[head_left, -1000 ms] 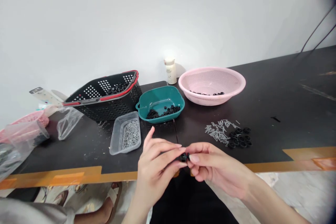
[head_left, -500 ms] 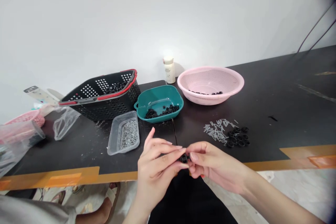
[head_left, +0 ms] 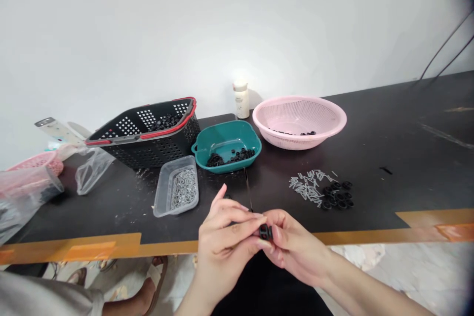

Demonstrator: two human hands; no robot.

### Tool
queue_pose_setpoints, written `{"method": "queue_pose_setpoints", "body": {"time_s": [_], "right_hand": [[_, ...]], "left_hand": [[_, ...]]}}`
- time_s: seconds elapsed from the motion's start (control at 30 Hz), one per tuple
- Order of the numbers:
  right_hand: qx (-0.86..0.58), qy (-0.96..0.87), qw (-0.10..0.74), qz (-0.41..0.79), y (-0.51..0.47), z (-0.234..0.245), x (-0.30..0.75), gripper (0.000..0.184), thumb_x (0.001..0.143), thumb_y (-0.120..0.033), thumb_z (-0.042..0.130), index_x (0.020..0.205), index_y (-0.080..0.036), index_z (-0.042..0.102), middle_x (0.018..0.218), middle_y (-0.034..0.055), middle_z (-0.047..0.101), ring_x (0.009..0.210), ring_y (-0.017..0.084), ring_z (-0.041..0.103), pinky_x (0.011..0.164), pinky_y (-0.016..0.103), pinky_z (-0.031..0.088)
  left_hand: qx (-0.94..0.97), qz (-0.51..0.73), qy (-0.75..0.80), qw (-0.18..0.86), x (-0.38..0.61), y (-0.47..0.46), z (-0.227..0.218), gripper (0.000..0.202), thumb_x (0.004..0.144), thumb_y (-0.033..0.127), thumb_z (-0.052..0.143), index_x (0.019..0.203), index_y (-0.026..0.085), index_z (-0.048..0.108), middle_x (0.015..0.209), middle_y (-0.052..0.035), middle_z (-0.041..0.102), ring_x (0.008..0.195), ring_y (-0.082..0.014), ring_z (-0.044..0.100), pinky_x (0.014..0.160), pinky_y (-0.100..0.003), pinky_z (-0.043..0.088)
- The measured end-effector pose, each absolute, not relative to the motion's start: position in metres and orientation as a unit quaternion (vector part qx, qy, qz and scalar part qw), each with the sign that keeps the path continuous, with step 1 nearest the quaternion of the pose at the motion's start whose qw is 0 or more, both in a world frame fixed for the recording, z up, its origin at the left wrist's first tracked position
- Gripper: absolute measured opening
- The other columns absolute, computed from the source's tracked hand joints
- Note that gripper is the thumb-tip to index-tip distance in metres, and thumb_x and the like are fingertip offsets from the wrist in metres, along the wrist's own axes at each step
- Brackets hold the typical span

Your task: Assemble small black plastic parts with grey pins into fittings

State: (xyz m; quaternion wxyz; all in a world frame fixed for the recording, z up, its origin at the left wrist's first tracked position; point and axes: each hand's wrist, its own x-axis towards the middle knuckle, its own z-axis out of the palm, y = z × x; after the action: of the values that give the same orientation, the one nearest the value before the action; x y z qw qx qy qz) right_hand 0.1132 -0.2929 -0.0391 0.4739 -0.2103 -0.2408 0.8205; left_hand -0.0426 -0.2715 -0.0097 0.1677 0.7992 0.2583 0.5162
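Both hands meet just past the table's front edge. My left hand (head_left: 225, 242) and my right hand (head_left: 294, 247) pinch a small black plastic part (head_left: 265, 231) between their fingertips. It looks like a cord lock, though the fingers hide part of it. A thin dark cord (head_left: 249, 192) rises from my left fingers across the black tabletop (head_left: 122, 212). Nearest my hands lie a clear plastic tray (head_left: 176, 186) of small silver metal pieces and a teal dish (head_left: 225, 147) holding black parts. To the right sit loose grey metal tubes (head_left: 307, 187) beside several black rings (head_left: 336, 196).
A pink plastic colander (head_left: 299, 122) with black parts and a white bottle (head_left: 241, 99) stand at the back. A black basket with red rim (head_left: 142, 133) holds more parts. Plastic bags (head_left: 25, 197) lie at left. Another person's leg (head_left: 138, 296) shows below the table.
Both hands and the black part have shifted slightly right and toward me, and the hands sit closer together around the part. The objects on the table have not moved.
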Motion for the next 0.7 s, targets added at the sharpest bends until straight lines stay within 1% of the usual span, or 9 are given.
{"method": "queue_pose_setpoints", "body": {"time_s": [0.13, 0.23, 0.3, 0.33, 0.4, 0.47, 0.53, 0.63, 0.7], "right_hand": [[-0.188, -0.236, 0.480, 0.824, -0.298, -0.046, 0.103, 0.043, 0.059, -0.044, 0.090, 0.058, -0.015, 0.057, 0.042, -0.0072, 0.049, 0.035, 0.001, 0.032, 0.036, 0.013, 0.029], [-0.219, -0.243, 0.495, 0.805, -0.302, -0.053, 0.096, 0.044, 0.064, -0.047, 0.086, 0.060, -0.015, 0.056, 0.043, -0.0069, 0.048, 0.037, 0.002, 0.035, 0.038, 0.014, 0.031], [-0.265, -0.262, 0.485, 0.791, -0.301, -0.058, 0.094, 0.042, 0.066, -0.050, 0.084, 0.066, -0.015, 0.059, 0.048, -0.0053, 0.052, 0.041, 0.004, 0.043, 0.043, 0.015, 0.037], [-0.289, -0.284, 0.472, 0.783, -0.300, -0.061, 0.095, 0.042, 0.066, -0.051, 0.083, 0.069, -0.015, 0.061, 0.051, -0.0044, 0.055, 0.044, 0.005, 0.046, 0.046, 0.017, 0.040], [-0.338, -0.354, 0.440, 0.753, -0.295, -0.065, 0.099, 0.042, 0.066, -0.051, 0.082, 0.073, -0.014, 0.064, 0.056, -0.0027, 0.058, 0.049, 0.007, 0.050, 0.050, 0.020, 0.044], [-0.396, -0.450, 0.414, 0.685, -0.291, -0.066, 0.106, 0.037, 0.069, -0.048, 0.081, 0.075, -0.014, 0.068, 0.063, -0.0014, 0.060, 0.053, 0.009, 0.052, 0.052, 0.021, 0.044], [-0.448, -0.554, 0.391, 0.583, -0.287, -0.064, 0.119, 0.030, 0.075, -0.045, 0.077, 0.081, -0.016, 0.073, 0.072, 0.0004, 0.065, 0.061, 0.011, 0.056, 0.056, 0.022, 0.043], [-0.534, -0.653, 0.362, 0.397, -0.280, -0.057, 0.153, 0.025, 0.083, -0.041, 0.070, 0.097, -0.022, 0.076, 0.089, 0.0027, 0.070, 0.073, 0.015, 0.062, 0.066, 0.026, 0.046], [-0.621, -0.659, 0.333, 0.263, -0.272, -0.052, 0.185, 0.023, 0.087, -0.037, 0.064, 0.102, -0.023, 0.074, 0.096, 0.0035, 0.071, 0.079, 0.017, 0.063, 0.073, 0.029, 0.047]], "left_hand": [[0.787, 0.526, 0.266, 0.185, -0.043, -0.276, -0.019, 0.019, 0.084, 0.033, 0.070, 0.102, 0.031, 0.074, 0.075, 0.0023, 0.073, 0.078, -0.0152, 0.064, 0.109, -0.052, 0.042], [0.796, 0.505, 0.286, 0.173, -0.052, -0.281, -0.026, 0.016, 0.087, 0.034, 0.067, 0.101, 0.029, 0.073, 0.075, 0.0034, 0.072, 0.076, -0.0132, 0.065, 0.109, -0.048, 0.043], [0.815, 0.466, 0.317, 0.138, -0.061, -0.283, -0.031, 0.017, 0.088, 0.034, 0.065, 0.102, 0.026, 0.071, 0.085, 0.0011, 0.073, 0.083, -0.0145, 0.069, 0.106, -0.042, 0.048], [0.825, 0.445, 0.329, 0.112, -0.065, -0.283, -0.033, 0.018, 0.088, 0.033, 0.065, 0.103, 0.024, 0.070, 0.090, -0.0006, 0.074, 0.090, -0.0160, 0.070, 0.102, -0.038, 0.052], [0.848, 0.413, 0.328, 0.061, -0.071, -0.280, -0.038, 0.020, 0.090, 0.032, 0.062, 0.107, 0.023, 0.067, 0.094, -0.0018, 0.074, 0.096, -0.0171, 0.070, 0.094, -0.031, 0.057], [0.875, 0.382, 0.297, 0.023, -0.073, -0.273, -0.045, 0.017, 0.094, 0.029, 0.056, 0.107, 0.023, 0.066, 0.090, 0.0003, 0.075, 0.091, -0.0159, 0.072, 0.093, -0.029, 0.057], [0.894, 0.350, 0.279, -0.002, -0.073, -0.267, -0.055, 0.019, 0.097, 0.028, 0.048, 0.102, 0.023, 0.066, 0.086, 0.0024, 0.076, 0.084, -0.0156, 0.074, 0.094, -0.031, 0.057], [0.882, 0.326, 0.337, -0.046, -0.078, -0.259, -0.072, 0.027, 0.099, 0.033, 0.042, 0.096, 0.023, 0.066, 0.086, 0.0018, 0.077, 0.086, -0.0204, 0.074, 0.081, -0.033, 0.061], [0.865, 0.319, 0.379, -0.074, -0.085, -0.255, -0.082, 0.029, 0.098, 0.036, 0.041, 0.096, 0.024, 0.067, 0.087, 0.0010, 0.077, 0.088, -0.0233, 0.073, 0.076, -0.036, 0.061]]}}
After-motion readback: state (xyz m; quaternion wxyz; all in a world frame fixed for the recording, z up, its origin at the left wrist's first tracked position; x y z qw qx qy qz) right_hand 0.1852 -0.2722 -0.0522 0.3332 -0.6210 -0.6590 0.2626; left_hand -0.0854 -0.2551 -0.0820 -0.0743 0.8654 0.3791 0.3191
